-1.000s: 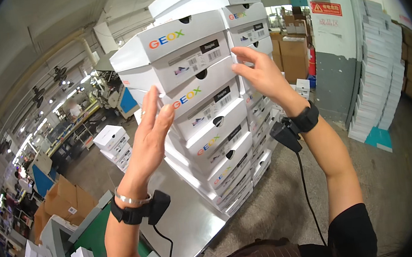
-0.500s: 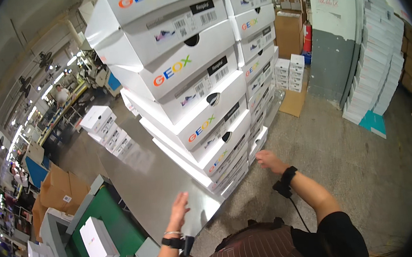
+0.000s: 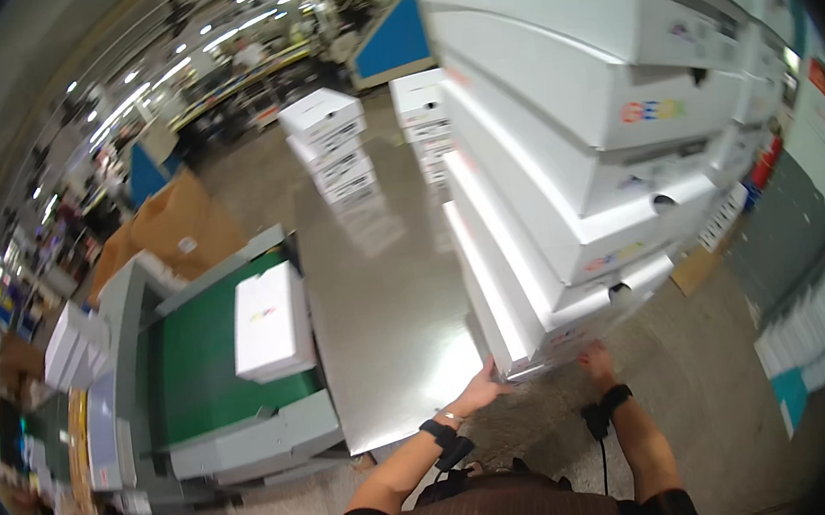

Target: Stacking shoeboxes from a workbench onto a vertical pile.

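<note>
A tall stack of white shoeboxes (image 3: 574,120) rises close in front of me, on the right part of a shiny metal table (image 3: 363,363). At the stack's lower left corner is my left hand (image 3: 484,391), thumb and fingers apart, touching or nearly touching the bottom box. My right hand (image 3: 598,366) reaches up to the lower front edge of the same stack. Its fingers are blurred and partly merge with the box edge, so their grip cannot be made out. Both wrists wear black straps, and a cable hangs from the right one.
A green conveyor belt (image 3: 194,381) in a grey frame carries one white shoebox (image 3: 272,323) to the left. Two short stacks of shoeboxes (image 3: 320,116) stand at the table's far end. Brown cartons (image 3: 182,216) lie beyond the belt; more white boxes (image 3: 812,326) stand at right.
My view has turned left, so the stack now appears farther right. My left hand, apart from the boxes before, has come to the stack's lower corner; my right hand is now at its front edge.
</note>
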The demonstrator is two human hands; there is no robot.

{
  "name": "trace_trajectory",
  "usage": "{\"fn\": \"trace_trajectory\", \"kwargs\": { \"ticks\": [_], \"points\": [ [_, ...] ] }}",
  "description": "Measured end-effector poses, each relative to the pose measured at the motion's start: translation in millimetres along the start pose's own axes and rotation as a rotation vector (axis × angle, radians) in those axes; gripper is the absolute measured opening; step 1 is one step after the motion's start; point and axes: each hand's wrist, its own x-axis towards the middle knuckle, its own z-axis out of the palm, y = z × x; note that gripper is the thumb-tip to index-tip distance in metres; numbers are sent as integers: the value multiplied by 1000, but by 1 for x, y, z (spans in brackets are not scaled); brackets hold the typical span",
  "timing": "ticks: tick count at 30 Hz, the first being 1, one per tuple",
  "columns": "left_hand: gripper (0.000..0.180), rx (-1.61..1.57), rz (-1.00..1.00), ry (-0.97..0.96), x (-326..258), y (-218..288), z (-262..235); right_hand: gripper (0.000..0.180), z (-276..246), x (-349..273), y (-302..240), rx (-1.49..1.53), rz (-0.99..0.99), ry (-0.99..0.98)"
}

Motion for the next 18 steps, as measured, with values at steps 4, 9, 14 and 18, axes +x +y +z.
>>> {"fn": "trace_trajectory", "kwargs": {
  "ticks": [4, 9, 14, 18],
  "points": [
    [75, 6, -111, 141, -18, 11, -11, 25, 23, -40, -4, -44, -49, -39],
    [46, 13, -166, 255, -33, 10, -36, 30, 53, -59, -9, -38, 44, -69],
    [68, -295, -211, 384, -36, -11, -98, 27, 58, -64, -1, 58, -46, -155],
    [66, -772, -219, 1042, -53, -57, -208, 27, 68, -93, -27, -1, 167, -16]
  ]
}}
